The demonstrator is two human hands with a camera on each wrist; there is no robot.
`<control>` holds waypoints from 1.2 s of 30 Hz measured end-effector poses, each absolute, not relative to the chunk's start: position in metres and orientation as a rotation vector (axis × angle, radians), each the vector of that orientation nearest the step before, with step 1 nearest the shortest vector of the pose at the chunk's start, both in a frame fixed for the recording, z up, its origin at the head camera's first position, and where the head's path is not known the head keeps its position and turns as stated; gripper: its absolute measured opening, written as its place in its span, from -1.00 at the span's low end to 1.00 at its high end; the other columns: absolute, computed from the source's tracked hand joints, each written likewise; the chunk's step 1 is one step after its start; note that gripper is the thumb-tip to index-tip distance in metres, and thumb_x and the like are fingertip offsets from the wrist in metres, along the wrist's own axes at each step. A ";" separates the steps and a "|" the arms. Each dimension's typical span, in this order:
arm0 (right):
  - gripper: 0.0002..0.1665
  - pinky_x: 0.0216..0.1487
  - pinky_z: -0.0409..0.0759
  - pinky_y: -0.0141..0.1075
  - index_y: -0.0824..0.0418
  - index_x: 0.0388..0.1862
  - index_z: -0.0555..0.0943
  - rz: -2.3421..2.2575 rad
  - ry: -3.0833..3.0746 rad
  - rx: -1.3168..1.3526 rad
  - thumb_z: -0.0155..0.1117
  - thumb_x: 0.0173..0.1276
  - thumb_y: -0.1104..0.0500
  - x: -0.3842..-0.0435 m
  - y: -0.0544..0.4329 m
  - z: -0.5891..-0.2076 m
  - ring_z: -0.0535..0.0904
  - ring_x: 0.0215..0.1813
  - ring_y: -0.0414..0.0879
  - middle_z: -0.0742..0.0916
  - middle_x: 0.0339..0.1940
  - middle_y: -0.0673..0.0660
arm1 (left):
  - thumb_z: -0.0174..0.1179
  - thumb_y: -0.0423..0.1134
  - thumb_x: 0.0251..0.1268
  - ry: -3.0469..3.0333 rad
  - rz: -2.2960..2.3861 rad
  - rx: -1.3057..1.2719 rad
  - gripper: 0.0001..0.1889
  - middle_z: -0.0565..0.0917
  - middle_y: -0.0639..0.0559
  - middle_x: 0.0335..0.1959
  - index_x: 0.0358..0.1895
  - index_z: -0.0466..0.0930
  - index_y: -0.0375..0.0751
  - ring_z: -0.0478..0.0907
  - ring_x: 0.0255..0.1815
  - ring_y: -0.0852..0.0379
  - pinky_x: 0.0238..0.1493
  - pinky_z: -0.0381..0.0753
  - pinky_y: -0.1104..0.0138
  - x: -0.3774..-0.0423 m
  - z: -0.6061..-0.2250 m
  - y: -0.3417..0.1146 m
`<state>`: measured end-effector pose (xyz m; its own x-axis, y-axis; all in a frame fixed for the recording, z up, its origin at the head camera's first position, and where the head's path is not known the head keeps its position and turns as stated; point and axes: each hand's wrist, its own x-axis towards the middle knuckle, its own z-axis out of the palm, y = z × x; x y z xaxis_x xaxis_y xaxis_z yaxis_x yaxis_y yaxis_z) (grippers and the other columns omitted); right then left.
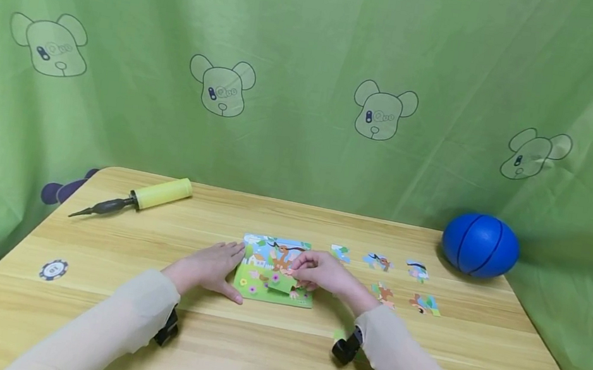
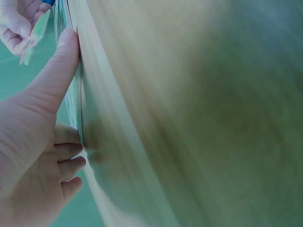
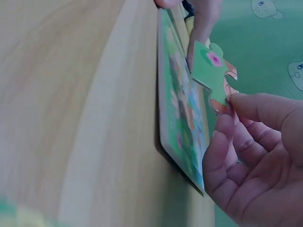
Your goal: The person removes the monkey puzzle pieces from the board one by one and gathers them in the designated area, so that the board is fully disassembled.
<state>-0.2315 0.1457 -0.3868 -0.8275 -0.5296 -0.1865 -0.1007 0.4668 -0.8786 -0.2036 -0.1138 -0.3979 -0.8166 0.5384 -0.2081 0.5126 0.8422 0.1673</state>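
Note:
A jigsaw puzzle board (image 1: pixel 248 291) with a colourful picture of a house, an animal and flowers lies flat on the wooden table. My right hand (image 1: pixel 325 272) pinches a green puzzle piece (image 1: pixel 282 282) by thumb and fingertips over the board. In the right wrist view the puzzle piece (image 3: pixel 209 71) is tilted, with a pink flower and a brown patch, clear of the board (image 3: pixel 164 109). My left hand (image 1: pixel 212 267) rests at the board's left edge, fingers extended and thumb spread. The left wrist view shows that hand (image 2: pixel 38 118) touching the edge.
Several loose puzzle pieces (image 1: pixel 379 261) lie right of the board; another piece (image 1: pixel 339 335) is partly hidden by my right wrist. A blue ball (image 1: pixel 480 246) sits at the back right. A yellow hand pump (image 1: pixel 163 193) lies back left, a poker chip (image 1: pixel 54 269) nearer.

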 end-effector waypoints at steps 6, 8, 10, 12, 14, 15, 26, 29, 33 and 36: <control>-0.86 -0.38 0.57 -0.16 0.37 -0.29 0.55 -1.322 2.327 -0.562 0.22 0.26 0.27 -0.225 0.168 -0.375 0.48 -0.46 -0.04 0.60 -0.50 0.19 | 0.17 0.36 -0.06 2.773 0.151 0.799 0.12 0.02 -0.29 0.41 0.37 0.01 -0.46 -0.05 0.40 -0.16 0.38 -0.09 0.12 -0.204 -0.398 -0.114; -0.84 -0.42 0.55 -0.18 0.39 -0.28 0.55 -1.313 2.344 -0.570 0.21 0.27 0.27 -0.222 0.178 -0.372 0.46 -0.49 -0.05 0.59 -0.50 0.21 | 0.17 0.36 -0.06 2.773 0.155 0.794 0.12 0.01 -0.29 0.41 0.37 0.01 -0.46 -0.05 0.40 -0.16 0.38 -0.10 0.12 -0.204 -0.398 -0.114; -0.83 -0.46 0.54 -0.22 0.38 -0.28 0.55 -1.302 2.367 -0.570 0.22 0.26 0.25 -0.222 0.189 -0.372 0.46 -0.49 -0.05 0.60 -0.50 0.21 | 0.17 0.35 -0.07 2.773 0.158 0.795 0.12 0.01 -0.29 0.41 0.37 0.01 -0.47 -0.06 0.40 -0.16 0.38 -0.10 0.11 -0.204 -0.398 -0.114; -0.83 -0.50 0.50 -0.28 0.37 -0.29 0.56 -1.290 2.384 -0.571 0.22 0.26 0.23 -0.220 0.200 -0.371 0.45 -0.49 -0.05 0.60 -0.49 0.22 | 0.17 0.35 -0.07 2.773 0.159 0.796 0.12 0.01 -0.29 0.41 0.37 0.00 -0.47 -0.06 0.40 -0.16 0.38 -0.10 0.11 -0.204 -0.398 -0.114; -0.82 -0.50 0.50 -0.29 0.37 -0.30 0.55 -1.283 2.391 -0.560 0.22 0.27 0.23 -0.218 0.211 -0.371 0.45 -0.49 -0.04 0.60 -0.50 0.22 | 0.17 0.35 -0.07 2.774 0.161 0.799 0.12 0.01 -0.30 0.41 0.37 0.01 -0.47 -0.06 0.40 -0.16 0.38 -0.10 0.11 -0.204 -0.398 -0.114; -0.82 -0.50 0.50 -0.29 0.37 -0.30 0.55 -1.280 2.394 -0.558 0.22 0.27 0.23 -0.217 0.217 -0.371 0.45 -0.49 -0.04 0.60 -0.51 0.21 | 0.17 0.35 -0.06 2.774 0.159 0.799 0.12 0.00 -0.30 0.41 0.37 0.00 -0.47 -0.06 0.41 -0.16 0.38 -0.11 0.11 -0.203 -0.398 -0.114; -0.81 -0.50 0.49 -0.31 0.40 -0.29 0.54 -1.224 2.369 -0.565 0.16 0.31 0.23 -0.201 0.279 -0.373 0.44 -0.50 -0.08 0.58 -0.51 0.17 | 0.16 0.35 -0.05 2.763 0.172 0.792 0.11 -0.01 -0.29 0.41 0.38 0.00 -0.47 -0.08 0.41 -0.14 0.38 -0.12 0.11 -0.204 -0.397 -0.114; -0.81 -0.51 0.46 -0.34 0.41 -0.30 0.53 -1.214 2.341 -0.568 0.14 0.32 0.25 -0.197 0.294 -0.375 0.44 -0.51 -0.11 0.58 -0.51 0.18 | 0.16 0.35 -0.05 2.763 0.175 0.792 0.11 -0.01 -0.29 0.41 0.38 0.00 -0.47 -0.09 0.41 -0.14 0.38 -0.12 0.12 -0.204 -0.398 -0.114; -0.79 -0.54 0.44 -0.37 0.43 -0.29 0.53 -1.211 2.301 -0.569 0.14 0.33 0.24 -0.191 0.312 -0.378 0.41 -0.54 -0.17 0.58 -0.53 0.15 | 0.17 0.34 -0.05 2.762 0.173 0.795 0.11 -0.01 -0.29 0.41 0.37 0.00 -0.47 -0.08 0.41 -0.15 0.38 -0.12 0.12 -0.204 -0.398 -0.114; -0.79 -0.55 0.44 -0.38 0.42 -0.29 0.54 -1.196 2.282 -0.559 0.15 0.33 0.22 -0.187 0.323 -0.382 0.40 -0.56 -0.19 0.57 -0.55 0.11 | 0.18 0.34 -0.05 2.762 0.166 0.795 0.12 -0.01 -0.29 0.41 0.37 -0.01 -0.48 -0.08 0.41 -0.15 0.38 -0.12 0.12 -0.203 -0.398 -0.114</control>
